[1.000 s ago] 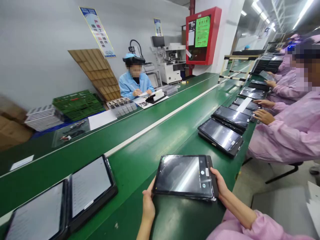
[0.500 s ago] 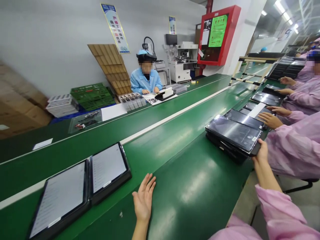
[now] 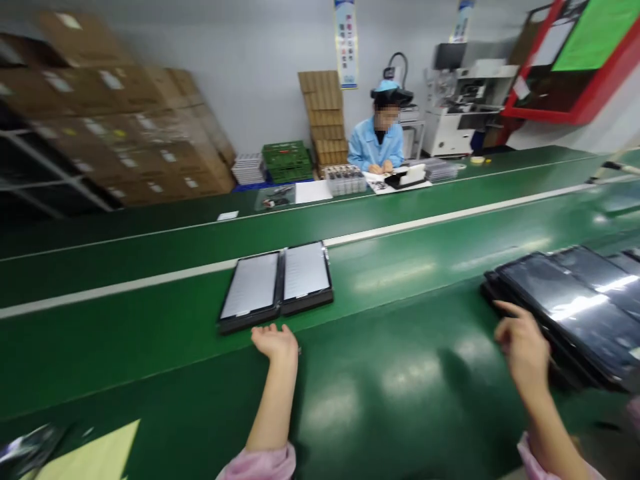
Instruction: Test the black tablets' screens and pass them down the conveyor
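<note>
Two tablets with lit white screens, the left one and the right one, lie side by side in thick black trays on the green bench. My left hand is just in front of them, palm turned up and fingers apart, holding nothing. Whether it touches the tray edge, I cannot tell. On the right is a stack of dark-screened tablets. Beside its left edge hovers my right hand, index finger stretched out, the others bent, with nothing visible in it.
A co-worker in blue sits across the bench near a parts tray. A white strip runs along the green surface. Yellow paper lies at front left. Stacked cartons stand at the back left.
The view has swung left. My right hand has let go of the tablet stack's near corner and moved to its left side. My left hand is nearer the lit tablets.
</note>
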{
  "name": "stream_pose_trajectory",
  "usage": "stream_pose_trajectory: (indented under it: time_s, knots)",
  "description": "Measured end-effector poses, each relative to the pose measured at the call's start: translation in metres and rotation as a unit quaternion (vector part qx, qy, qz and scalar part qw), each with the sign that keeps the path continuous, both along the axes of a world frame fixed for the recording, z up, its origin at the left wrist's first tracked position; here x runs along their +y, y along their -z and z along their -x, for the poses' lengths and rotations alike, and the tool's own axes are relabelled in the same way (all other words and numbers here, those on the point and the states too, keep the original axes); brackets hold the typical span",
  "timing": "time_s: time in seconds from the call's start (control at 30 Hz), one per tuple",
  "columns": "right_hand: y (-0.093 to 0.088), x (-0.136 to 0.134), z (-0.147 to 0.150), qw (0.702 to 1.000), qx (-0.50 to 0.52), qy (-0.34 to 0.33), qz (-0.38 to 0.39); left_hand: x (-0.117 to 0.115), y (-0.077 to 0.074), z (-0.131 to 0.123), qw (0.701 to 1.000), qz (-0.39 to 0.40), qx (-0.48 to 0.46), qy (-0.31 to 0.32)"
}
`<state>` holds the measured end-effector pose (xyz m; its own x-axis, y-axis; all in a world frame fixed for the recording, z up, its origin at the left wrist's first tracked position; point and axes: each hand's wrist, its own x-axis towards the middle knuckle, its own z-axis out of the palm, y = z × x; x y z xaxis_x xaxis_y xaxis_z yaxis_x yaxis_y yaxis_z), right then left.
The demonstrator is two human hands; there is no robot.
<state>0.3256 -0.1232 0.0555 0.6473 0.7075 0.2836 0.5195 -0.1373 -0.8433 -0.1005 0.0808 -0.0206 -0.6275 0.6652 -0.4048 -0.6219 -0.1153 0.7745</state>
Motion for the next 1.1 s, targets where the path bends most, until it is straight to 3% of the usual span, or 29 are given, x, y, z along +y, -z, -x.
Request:
stream_pose_trajectory:
  time_s: [0.03, 0.07, 0.13, 0.23, 0.3, 0.4, 0.53, 0.73, 0.9, 1.1]
  knots:
    - [0.012, 0.022, 0.028, 0.986, 0.125, -0.108, -0.002, 0.006, -0.003, 0.009, 1.0, 0.005, -0.019, -0.002]
    - [0.024, 0.043, 0.056, 0.946, 0.247, -0.211, 0.022, 0.011, -0.006, 0.016, 0.999, 0.006, -0.037, 0.002]
    - [0.042, 0.082, 0.113, 0.826, 0.438, -0.345, 0.081, 0.019, -0.01, 0.025, 0.998, -0.001, -0.067, 0.022]
    - [0.056, 0.131, 0.186, 0.638, 0.639, -0.404, 0.147, 0.021, -0.012, 0.031, 0.993, -0.021, -0.105, 0.058]
    - [0.061, 0.158, 0.224, 0.564, 0.726, -0.363, 0.151, 0.018, -0.011, 0.035, 0.988, -0.033, -0.132, 0.079]
    - [0.069, 0.184, 0.263, 0.542, 0.777, -0.301, 0.108, 0.01, -0.01, 0.041, 0.977, -0.052, -0.168, 0.117]
    - [0.081, 0.184, 0.281, 0.526, 0.795, -0.292, 0.075, 0.007, -0.012, 0.046, 0.959, -0.076, -0.197, 0.187]
    - [0.084, 0.179, 0.276, 0.485, 0.814, -0.315, 0.052, 0.008, -0.015, 0.044, 0.937, -0.133, -0.208, 0.248]
    - [0.083, 0.195, 0.274, 0.482, 0.814, -0.323, 0.031, 0.0, -0.021, 0.038, 0.925, -0.165, -0.198, 0.279]
    - [0.085, 0.198, 0.253, 0.482, 0.813, -0.325, 0.008, -0.018, -0.02, 0.036, 0.931, -0.158, -0.196, 0.264]
